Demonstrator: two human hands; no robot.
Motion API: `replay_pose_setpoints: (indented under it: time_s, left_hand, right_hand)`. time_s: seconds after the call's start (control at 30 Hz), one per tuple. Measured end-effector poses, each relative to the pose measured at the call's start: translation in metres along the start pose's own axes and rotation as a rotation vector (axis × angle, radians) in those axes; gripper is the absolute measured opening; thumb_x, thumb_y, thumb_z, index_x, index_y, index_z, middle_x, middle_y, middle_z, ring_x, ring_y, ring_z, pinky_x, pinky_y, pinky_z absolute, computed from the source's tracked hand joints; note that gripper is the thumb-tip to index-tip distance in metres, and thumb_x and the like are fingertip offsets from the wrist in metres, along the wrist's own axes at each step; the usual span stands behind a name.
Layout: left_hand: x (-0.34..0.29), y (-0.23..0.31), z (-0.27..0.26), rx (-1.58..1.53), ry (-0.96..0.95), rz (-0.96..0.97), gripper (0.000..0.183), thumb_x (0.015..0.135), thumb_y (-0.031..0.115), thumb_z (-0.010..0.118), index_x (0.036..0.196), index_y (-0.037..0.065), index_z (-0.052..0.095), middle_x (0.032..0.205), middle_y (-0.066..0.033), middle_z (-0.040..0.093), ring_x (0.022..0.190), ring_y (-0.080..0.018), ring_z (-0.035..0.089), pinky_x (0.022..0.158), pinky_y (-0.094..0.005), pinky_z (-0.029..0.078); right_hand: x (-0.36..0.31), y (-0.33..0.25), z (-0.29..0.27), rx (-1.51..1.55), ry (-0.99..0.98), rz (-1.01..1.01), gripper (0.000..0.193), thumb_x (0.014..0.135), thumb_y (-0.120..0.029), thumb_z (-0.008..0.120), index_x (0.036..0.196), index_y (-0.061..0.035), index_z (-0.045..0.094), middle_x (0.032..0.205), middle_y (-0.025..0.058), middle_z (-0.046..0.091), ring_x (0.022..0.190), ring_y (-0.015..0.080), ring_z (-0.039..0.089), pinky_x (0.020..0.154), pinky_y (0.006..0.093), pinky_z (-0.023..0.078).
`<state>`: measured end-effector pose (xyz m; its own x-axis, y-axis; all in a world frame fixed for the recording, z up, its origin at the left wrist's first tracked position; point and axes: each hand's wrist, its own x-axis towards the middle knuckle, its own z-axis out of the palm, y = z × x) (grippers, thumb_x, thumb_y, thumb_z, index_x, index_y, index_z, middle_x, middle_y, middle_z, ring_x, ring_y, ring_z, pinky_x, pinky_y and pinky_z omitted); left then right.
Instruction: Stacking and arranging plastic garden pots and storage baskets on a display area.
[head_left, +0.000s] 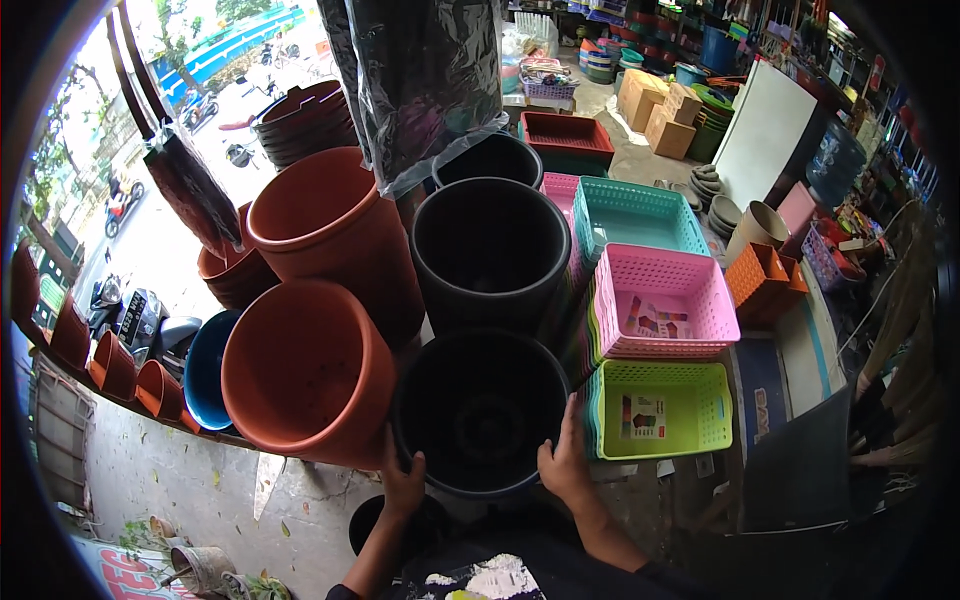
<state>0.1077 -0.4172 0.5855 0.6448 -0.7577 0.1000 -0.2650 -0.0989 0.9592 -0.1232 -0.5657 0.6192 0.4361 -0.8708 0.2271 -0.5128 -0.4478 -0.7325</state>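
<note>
Between my two hands stands a large black plant pot (484, 415), its round mouth facing up and showing a dark, ringed bottom. My left hand (403, 484) grips its near left side, thumb on the rim. On the near right side my right hand (566, 460) holds the same pot, with fingers along the outer wall. Directly beyond it is a second black pot (490, 240). To the left, a terracotta-coloured pot (305, 370) stands very near my left hand. A green plastic basket (665, 410) tops a stack just right of my right hand.
Farther left are another terracotta pot (320, 205) and a blue pot (207, 370). Pink (670, 300) and teal (640, 215) baskets are stacked at right. Black goods in clear plastic (425, 90) hang ahead. Another dark pot (368, 520) sits low by my left forearm.
</note>
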Motion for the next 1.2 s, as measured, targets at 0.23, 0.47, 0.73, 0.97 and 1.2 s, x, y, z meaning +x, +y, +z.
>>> replay_pose_setpoints:
  time_s: [0.23, 0.47, 0.73, 0.97, 1.2]
  left_hand:
    - [0.0, -0.044, 0.017, 0.128, 0.015, 0.03, 0.08, 0.081, 0.003, 0.058, 0.15, -0.01, 0.018, 0.145, -0.0271, 0.04, 0.136, -0.0342, 0.041, 0.114, -0.04, 0.031]
    - [-0.007, -0.078, 0.023, 0.267, -0.057, -0.131, 0.084, 0.08, 0.009, 0.063, 0.15, -0.006, 0.019, 0.145, -0.0316, 0.038, 0.136, -0.0421, 0.04, 0.113, -0.0436, 0.032]
    - [-0.009, -0.138, 0.047, 0.459, -0.109, -0.129, 0.089, 0.079, 0.016, 0.068, 0.149, -0.005, 0.018, 0.15, -0.0316, 0.03, 0.135, -0.0477, 0.036, 0.114, -0.0495, 0.03]
    - [-0.011, -0.144, 0.048, 0.436, -0.193, -0.277, 0.095, 0.081, 0.02, 0.067, 0.151, -0.006, 0.008, 0.154, -0.0301, 0.023, 0.14, -0.0447, 0.03, 0.116, -0.0523, 0.024]
    - [-0.007, -0.122, 0.047, 0.521, -0.254, -0.322, 0.095, 0.086, 0.026, 0.064, 0.152, -0.004, 0.003, 0.156, -0.0284, 0.022, 0.14, -0.0414, 0.033, 0.115, -0.0559, 0.025]
  right_hand:
    - [-0.012, 0.049, 0.053, 0.066, 0.046, 0.149, 0.09, 0.075, 0.003, 0.051, 0.152, 0.0083, 0.005, 0.149, 0.0374, 0.025, 0.138, 0.0495, 0.029, 0.117, 0.05, 0.022]
    - [-0.024, 0.098, 0.094, 0.008, 0.023, 0.165, 0.09, 0.074, -0.001, 0.052, 0.152, 0.0075, 0.008, 0.152, 0.035, 0.023, 0.143, 0.0466, 0.022, 0.119, 0.0453, 0.017]
    - [-0.028, 0.139, 0.131, -0.064, -0.09, 0.299, 0.089, 0.075, -0.001, 0.052, 0.151, 0.0091, 0.008, 0.153, 0.0357, 0.018, 0.145, 0.0468, 0.018, 0.12, 0.0467, 0.013]
    - [-0.031, 0.139, 0.136, -0.067, -0.103, 0.297, 0.093, 0.073, 0.0, 0.053, 0.151, 0.0097, 0.004, 0.154, 0.0361, 0.013, 0.145, 0.0467, 0.016, 0.121, 0.047, 0.013]
    - [-0.027, 0.132, 0.132, -0.143, -0.15, 0.361, 0.093, 0.073, -0.001, 0.054, 0.15, 0.0112, 0.005, 0.155, 0.0352, 0.013, 0.146, 0.0457, 0.015, 0.121, 0.0447, 0.013]
